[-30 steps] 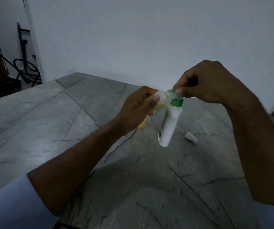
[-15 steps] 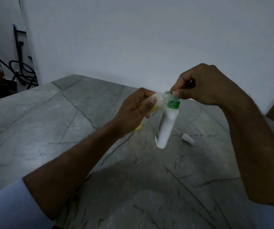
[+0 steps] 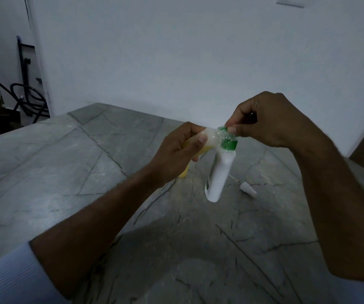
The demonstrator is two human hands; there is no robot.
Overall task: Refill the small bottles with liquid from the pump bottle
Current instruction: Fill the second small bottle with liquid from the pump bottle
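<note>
While the left hand (image 3: 176, 154) grips the tipped yellow plastic bottle (image 3: 200, 148) and the right hand (image 3: 269, 121) pinches the small white green-necked bottle's (image 3: 218, 174) foamy neck above the table, any wobble probably means spillage.

Dim, bluish, grainy light; soft shadow on table (image 3: 45, 163); wide-angle edge distortion.

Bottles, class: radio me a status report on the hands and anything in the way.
Left hand grips yellow bottle. Right hand pinches white bottle's green neck. Pump head lies on table.
</note>
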